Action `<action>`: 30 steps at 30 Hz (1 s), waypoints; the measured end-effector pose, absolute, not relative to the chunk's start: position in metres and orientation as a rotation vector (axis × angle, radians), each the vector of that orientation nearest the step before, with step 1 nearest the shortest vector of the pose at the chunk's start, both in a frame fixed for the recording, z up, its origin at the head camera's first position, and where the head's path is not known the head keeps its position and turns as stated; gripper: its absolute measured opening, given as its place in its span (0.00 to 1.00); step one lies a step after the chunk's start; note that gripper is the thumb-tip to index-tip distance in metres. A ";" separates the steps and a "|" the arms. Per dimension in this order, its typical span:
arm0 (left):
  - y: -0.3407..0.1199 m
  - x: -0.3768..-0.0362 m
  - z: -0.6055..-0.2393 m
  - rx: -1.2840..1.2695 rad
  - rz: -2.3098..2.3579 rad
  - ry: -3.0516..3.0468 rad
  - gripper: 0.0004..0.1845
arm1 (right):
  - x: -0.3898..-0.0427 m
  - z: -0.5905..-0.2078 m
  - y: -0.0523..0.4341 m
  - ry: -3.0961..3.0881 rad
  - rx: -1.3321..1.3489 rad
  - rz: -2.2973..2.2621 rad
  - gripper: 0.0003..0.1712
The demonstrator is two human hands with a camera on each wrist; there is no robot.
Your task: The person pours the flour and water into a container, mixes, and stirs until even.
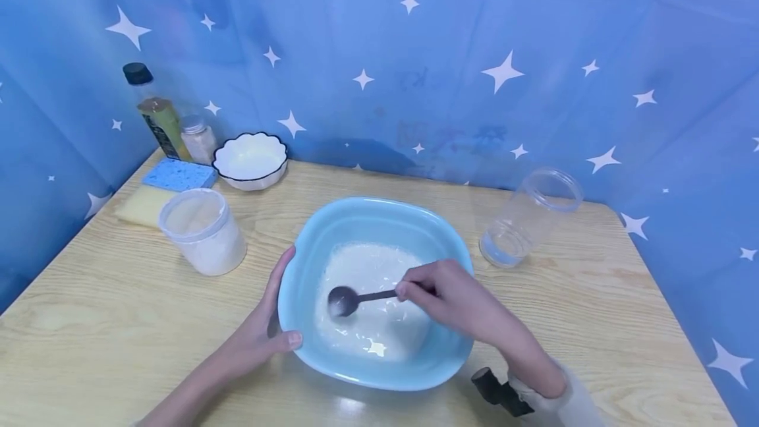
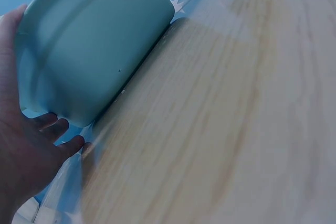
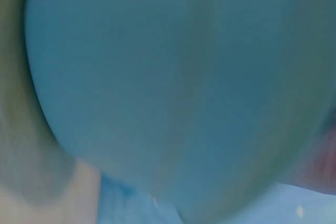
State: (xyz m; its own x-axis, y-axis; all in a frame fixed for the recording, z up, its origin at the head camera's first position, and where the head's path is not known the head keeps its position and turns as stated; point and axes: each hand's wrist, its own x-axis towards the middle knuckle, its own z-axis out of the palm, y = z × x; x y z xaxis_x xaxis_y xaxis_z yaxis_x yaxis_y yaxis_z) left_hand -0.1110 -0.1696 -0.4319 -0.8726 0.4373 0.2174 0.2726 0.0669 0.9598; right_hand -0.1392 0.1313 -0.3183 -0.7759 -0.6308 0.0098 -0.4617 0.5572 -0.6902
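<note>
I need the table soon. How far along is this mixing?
Done: white powder and liquid sit in the blue basin. In hand: the right hand holds a dark spoon in it; the left hand steadies the rim. Left: the mix looks patchy, probably needing more stirring.

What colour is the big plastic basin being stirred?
Light blue plastic basin, clearest in the head view.

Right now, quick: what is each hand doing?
Left hand: holding the rim of the light blue basin, thumb over the edge.
Right hand: pinching the dark spoon in the basin.
</note>
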 end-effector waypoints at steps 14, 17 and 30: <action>-0.170 -0.113 -0.431 0.745 1.962 2.137 0.55 | -0.143 -0.299 0.166 2.597 -0.870 -0.714 0.13; -0.171 -0.112 -0.430 0.739 1.953 2.155 0.55 | -0.148 -0.303 0.163 2.754 -0.818 -0.703 0.10; -0.171 -0.113 -0.431 0.748 1.952 2.160 0.55 | -0.140 -0.317 0.134 2.534 -0.960 -1.070 0.10</action>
